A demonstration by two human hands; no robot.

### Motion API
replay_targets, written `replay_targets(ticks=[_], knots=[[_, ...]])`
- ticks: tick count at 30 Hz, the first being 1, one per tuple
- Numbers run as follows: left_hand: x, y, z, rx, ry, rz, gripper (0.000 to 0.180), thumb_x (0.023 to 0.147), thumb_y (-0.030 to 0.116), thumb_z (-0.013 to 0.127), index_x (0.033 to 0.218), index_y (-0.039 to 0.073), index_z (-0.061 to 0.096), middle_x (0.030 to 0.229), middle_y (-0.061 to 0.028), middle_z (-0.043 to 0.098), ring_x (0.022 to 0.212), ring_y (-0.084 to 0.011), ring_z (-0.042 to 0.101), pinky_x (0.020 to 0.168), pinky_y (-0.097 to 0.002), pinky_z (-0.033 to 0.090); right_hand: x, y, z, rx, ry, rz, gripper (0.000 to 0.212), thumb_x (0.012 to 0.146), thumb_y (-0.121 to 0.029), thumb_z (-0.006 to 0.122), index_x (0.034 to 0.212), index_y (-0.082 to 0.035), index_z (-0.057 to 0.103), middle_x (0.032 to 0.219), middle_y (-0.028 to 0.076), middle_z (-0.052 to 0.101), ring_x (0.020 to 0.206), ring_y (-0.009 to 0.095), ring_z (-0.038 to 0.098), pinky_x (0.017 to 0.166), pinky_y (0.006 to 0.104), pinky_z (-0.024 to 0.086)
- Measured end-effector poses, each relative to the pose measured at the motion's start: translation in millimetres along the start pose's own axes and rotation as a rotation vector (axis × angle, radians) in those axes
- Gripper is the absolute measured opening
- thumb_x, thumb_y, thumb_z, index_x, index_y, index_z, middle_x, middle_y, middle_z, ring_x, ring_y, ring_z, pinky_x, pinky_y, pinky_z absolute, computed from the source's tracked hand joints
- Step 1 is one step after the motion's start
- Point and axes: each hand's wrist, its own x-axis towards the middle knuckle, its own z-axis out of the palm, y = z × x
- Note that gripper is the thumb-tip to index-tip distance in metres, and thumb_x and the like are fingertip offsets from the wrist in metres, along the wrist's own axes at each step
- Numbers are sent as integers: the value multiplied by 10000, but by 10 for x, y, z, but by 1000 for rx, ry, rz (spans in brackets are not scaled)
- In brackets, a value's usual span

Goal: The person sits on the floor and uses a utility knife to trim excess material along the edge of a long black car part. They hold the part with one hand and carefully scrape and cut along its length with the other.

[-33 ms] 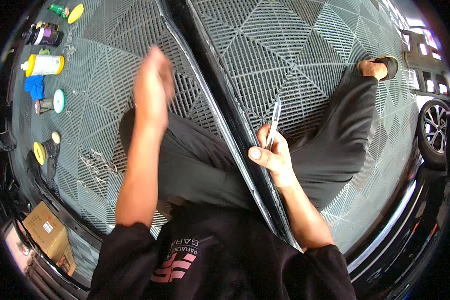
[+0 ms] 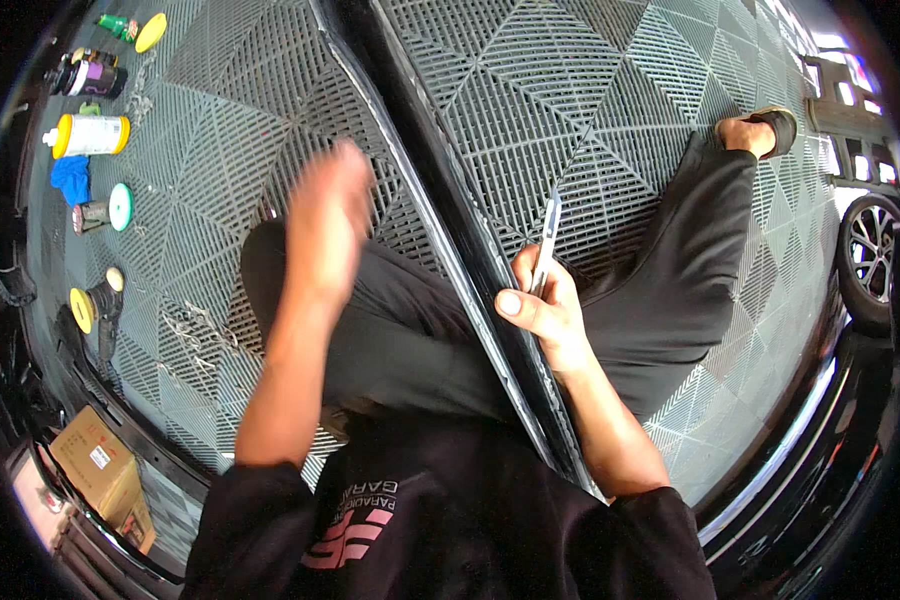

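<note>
A long glossy black trim panel [image 2: 407, 115] lies slantwise over my lap, its edges lined with pale, ragged strips. My right hand [image 2: 550, 310] is closed around a slim utility knife [image 2: 546, 245], whose pointed end aims away from me. This hand is at the panel's right edge, the thumb lying over the black surface. To the left of the panel, my left hand [image 2: 328, 220] is raised above my bent knee. Motion smears its fingers, and I cannot see anything held in it.
Curly pale scraps [image 2: 200, 328] litter the grey grated floor [image 2: 590, 90]. Along the left stand a yellow-capped white bottle [image 2: 92, 136], a blue cloth [image 2: 70, 180] and a polisher-like tool [image 2: 105, 305]. A cardboard box [image 2: 95, 460] is at lower left, a car wheel [image 2: 870, 262] at far right.
My left hand has shifted right, toward the panel, and slightly nearer to me. The right hand, the knife and the panel stay almost still.
</note>
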Motion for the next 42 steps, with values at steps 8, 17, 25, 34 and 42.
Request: replay_targets(ticks=[8,17,25,34,42], knots=[[-1075,-276,363,371,-223,231,165,901,103,706,819,15,593,675,34,581,598,-14,479,529,-211,392,223,125,120,-65,-8,-70,437,754,-109,843,736,-144,408,830,13,532,795,87,474,687,251,416],[-1020,-15,195,625,-305,166,195,929,145,639,843,-28,663,668,-102,654,571,-143,607,518,-327,445,201,121,313,-82,19,-77,432,756,-42,826,756,-131,404,831,9,522,760,65,471,628,228,406],[-1029,-166,260,742,-104,475,142,833,43,619,709,-5,570,610,-115,565,517,-200,566,496,-335,431,236,236,320,-201,41,-163,447,752,-73,834,743,-133,392,809,-21,496,676,41,402,578,221,378],[-663,105,-239,-71,83,678,81,895,24,558,815,12,561,975,-162,651,827,-176,588,727,-288,478,260,214,219,-53,59,-99,426,761,-21,809,709,-134,402,810,8,558,698,66,473,622,233,417],[-771,59,36,637,-201,651,217,795,40,756,1002,0,705,984,-96,655,836,-175,650,711,-292,538,253,174,247,-121,43,-123,451,773,-40,811,658,-142,387,736,-7,521,714,86,484,653,249,423]])
